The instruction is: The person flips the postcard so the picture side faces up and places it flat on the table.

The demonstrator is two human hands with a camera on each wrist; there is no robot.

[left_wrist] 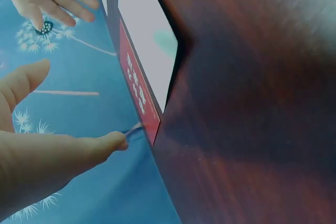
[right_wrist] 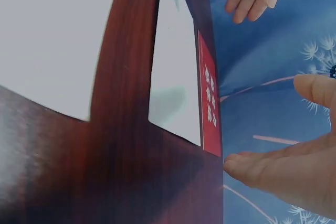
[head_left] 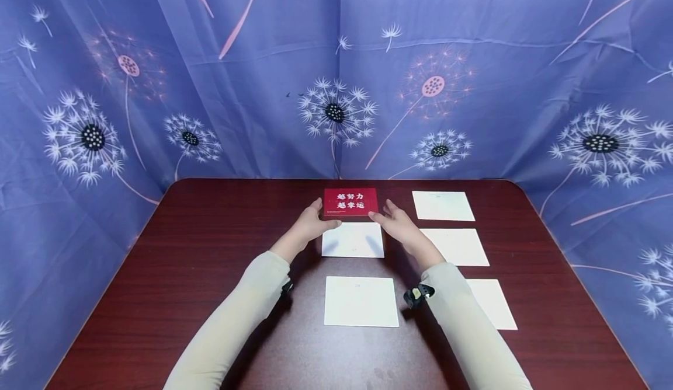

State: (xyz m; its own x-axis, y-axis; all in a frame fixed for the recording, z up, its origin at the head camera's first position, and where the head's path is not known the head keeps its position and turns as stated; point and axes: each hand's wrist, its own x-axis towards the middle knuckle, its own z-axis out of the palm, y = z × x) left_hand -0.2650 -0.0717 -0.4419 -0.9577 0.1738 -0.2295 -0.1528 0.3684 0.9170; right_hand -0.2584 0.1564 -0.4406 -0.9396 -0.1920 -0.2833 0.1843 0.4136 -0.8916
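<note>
The right wrist view shows the right hand (head_left: 402, 226) just beside the corner of the red card (head_left: 350, 202), where the head view has the thumb overlapping it. The card lies flat near the far edge of the table (head_left: 231, 220), between the right hand and left hand (head_left: 306, 226), whose fingers are extended and grasp nothing. There is 1 red card, with 5 white cards (head_left: 361, 301): 2 in the middle, 3 at right.
</note>
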